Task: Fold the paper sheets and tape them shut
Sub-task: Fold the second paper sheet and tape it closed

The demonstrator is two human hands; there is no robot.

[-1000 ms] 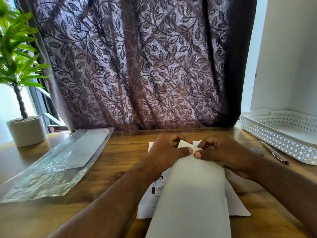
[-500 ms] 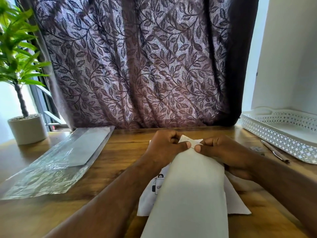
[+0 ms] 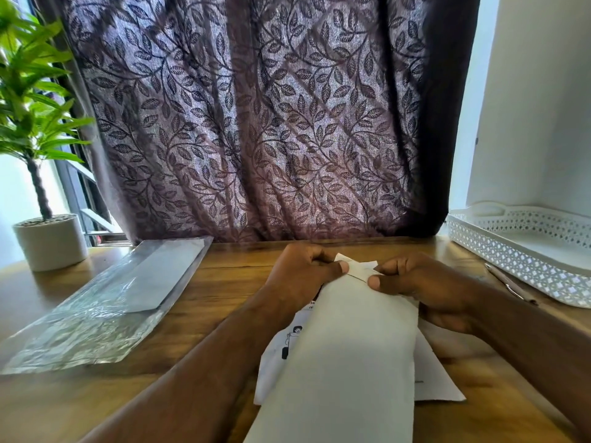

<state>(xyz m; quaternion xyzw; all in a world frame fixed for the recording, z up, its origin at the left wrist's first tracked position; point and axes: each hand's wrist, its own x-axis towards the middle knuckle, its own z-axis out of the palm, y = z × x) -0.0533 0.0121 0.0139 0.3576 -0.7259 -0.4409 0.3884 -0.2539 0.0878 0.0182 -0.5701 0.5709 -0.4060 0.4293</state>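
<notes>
From my remote seat I watched the potted plant (image 3: 48, 241) stand far left of the folded sheet (image 3: 348, 362), and the clear plastic sleeve (image 3: 105, 302) lay flat between the two; neither had shifted over the last second. The left hand (image 3: 303, 276) gripped the far left corner of the folded sheet, fingers curled under and thumb pressed on top. That sheet lay lengthwise away from me on the wooden table (image 3: 192, 346), resting over a printed sheet (image 3: 281, 356) whose edges stuck out on both sides of it. A second before, the two thumbs had nearly met over the sheet's far end; by this moment they had drawn a little apart, and more of the small turned-in corner flaps showed between them. The right hand (image 3: 425, 286) pinched the far right corner in the same way, thumb on top, fingers curled below. To the right of the folded sheet the pen (image 3: 508, 282) lay where it had been, just beside the white lattice tray (image 3: 518, 247), which had not moved either.
</notes>
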